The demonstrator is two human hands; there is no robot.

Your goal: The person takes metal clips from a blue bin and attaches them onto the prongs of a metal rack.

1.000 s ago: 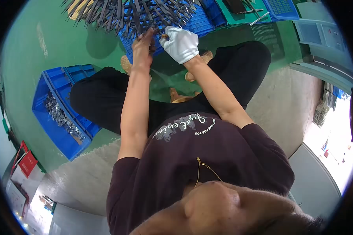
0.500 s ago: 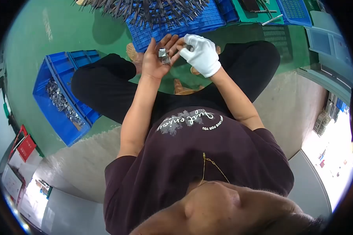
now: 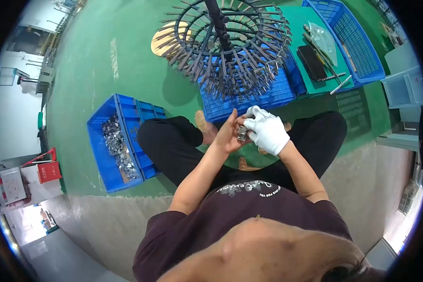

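My bare left hand (image 3: 226,136) is palm up above my lap, with a few small shiny metal pieces (image 3: 242,133) cradled in its palm and fingers. My right hand (image 3: 268,130), in a white glove, meets it from the right. Its thumb and fingers are pinched together right at the left fingertips and the metal pieces; what they hold is hidden. Just beyond both hands stands a round black rack (image 3: 224,56) with rings of many prongs. Some of its lower prongs carry small shiny pieces. Beneath the rack is an upturned blue crate (image 3: 211,109).
At left, a blue bin (image 3: 101,162) holds a heap of small metal parts (image 3: 115,141). On a green board (image 3: 293,23) at the right lie a dark case (image 3: 311,62), rods and a clear plastic bag (image 3: 322,40). Beyond it is a blue basket (image 3: 362,49). My crossed legs flank the hands.
My head view has tilted up, bringing more of the rack into sight. The left fingers have curled in from a flatter palm, and the gloved hand has closed in over the metal pieces.
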